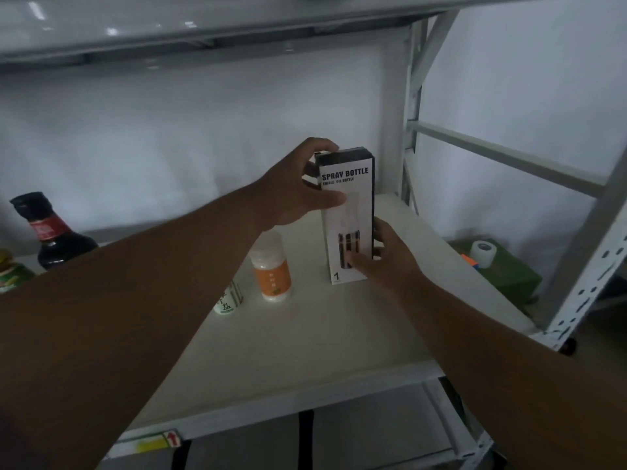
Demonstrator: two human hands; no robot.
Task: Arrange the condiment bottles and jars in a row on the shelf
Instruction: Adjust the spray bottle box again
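Standing upright on the shelf (305,351), a black-and-white spray bottle box (347,215); left hand (298,191) and right hand (390,256) grip it.

Your left hand (298,191) and right hand (386,256) are bare, with no gloves, rings or watch showing. Both your forearms are uncovered as far as the frame's near edge; no sleeve reaches into view.

White box (347,212) with black top and lettering, orange-labelled white jar (271,271), dark bottle (56,237) with red neck label, white shelf (305,334)
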